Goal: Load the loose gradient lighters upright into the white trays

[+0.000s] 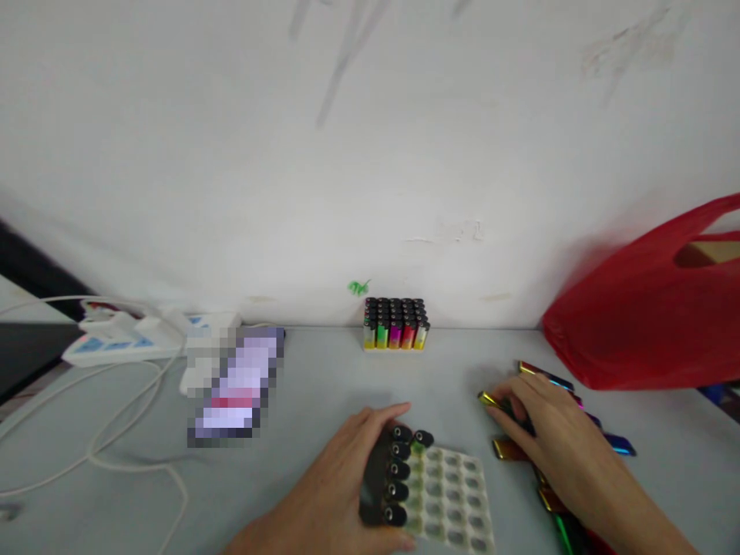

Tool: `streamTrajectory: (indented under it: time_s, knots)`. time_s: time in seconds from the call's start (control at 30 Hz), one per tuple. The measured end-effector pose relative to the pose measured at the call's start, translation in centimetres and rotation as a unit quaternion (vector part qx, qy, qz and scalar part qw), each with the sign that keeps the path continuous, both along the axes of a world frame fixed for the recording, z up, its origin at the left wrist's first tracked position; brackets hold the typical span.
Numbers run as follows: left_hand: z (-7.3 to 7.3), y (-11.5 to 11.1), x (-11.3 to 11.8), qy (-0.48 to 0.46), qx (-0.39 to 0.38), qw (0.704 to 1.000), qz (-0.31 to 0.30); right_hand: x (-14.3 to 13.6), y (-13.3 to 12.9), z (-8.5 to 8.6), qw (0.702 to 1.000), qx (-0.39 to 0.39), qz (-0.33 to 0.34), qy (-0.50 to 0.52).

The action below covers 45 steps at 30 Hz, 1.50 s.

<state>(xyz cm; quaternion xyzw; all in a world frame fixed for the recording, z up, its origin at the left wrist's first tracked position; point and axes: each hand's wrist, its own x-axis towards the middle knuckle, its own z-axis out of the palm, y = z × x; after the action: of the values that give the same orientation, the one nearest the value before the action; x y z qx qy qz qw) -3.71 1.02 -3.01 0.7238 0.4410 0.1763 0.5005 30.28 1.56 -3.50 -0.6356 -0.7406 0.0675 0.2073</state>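
A white tray with rows of round holes lies at the front centre, with several black-topped lighters along its left side. One more lighter stands at the start of the second row. My left hand curves around the filled left edge, fingers at the far end and thumb side near, gripping it. To the right, my right hand pinches a shiny gold lighter, partly hidden by the fingers. Beneath and around that hand lie loose metallic-coloured lighters, some covered by it.
A full block of colourful lighters stands against the wall. At left are a phone, a power strip and white cables. A red bag sits at the right back.
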Motion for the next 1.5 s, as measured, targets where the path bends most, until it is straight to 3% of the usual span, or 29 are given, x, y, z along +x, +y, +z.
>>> streamTrajectory:
  time_s: [0.1, 0.2, 0.27, 0.4, 0.5, 0.57, 0.7, 0.9, 1.13, 1.5]
  knots:
    - [0.3, -0.1, 0.1, 0.003, -0.003, 1.0, -0.01, -1.3, -0.6, 1.2, 0.993, 0.011, -0.035, 0.108]
    - [0.4, -0.1, 0.1, 0.002, 0.004, 1.0, -0.014, -2.8, -1.1, 2.2, 0.957, -0.014, -0.057, 0.284]
    - [0.3, -0.1, 0.0, -0.003, 0.007, 1.0, -0.008, -3.7, -1.2, 2.6, 0.911, -0.061, -0.061, 0.403]
    - [0.2, 0.0, 0.0, 0.003, 0.012, 1.0, -0.019, -4.4, -1.5, 2.5, 0.789, -0.181, -0.071, 0.583]
    - [0.1, 0.1, 0.0, 0.009, 0.024, 0.999, -0.027, -4.3, -2.1, 2.5, 0.711, -0.247, -0.054, 0.656]
    - [0.0, 0.1, 0.0, 0.009, 0.034, 0.999, -0.033, -4.4, -2.5, 2.8, 0.679, -0.283, -0.033, 0.677]
    - [0.0, 0.0, 0.0, -0.002, 0.034, 0.999, -0.027, -5.7, -2.9, 3.7, 0.657, -0.31, 0.018, 0.687]
    - [-0.3, 0.1, 0.0, -0.013, 0.027, 0.999, -0.02, -6.8, -2.8, 4.1, 0.653, -0.319, 0.01, 0.686]
    - [0.1, 0.0, 0.2, 0.004, 0.02, 1.0, -0.012, -7.2, -2.1, 2.0, 0.558, -0.343, 0.056, 0.754]
    - [0.3, 0.0, 0.3, 0.023, 0.025, 0.999, -0.02, -8.2, -2.4, 1.3, 0.569, -0.318, -0.022, 0.758]
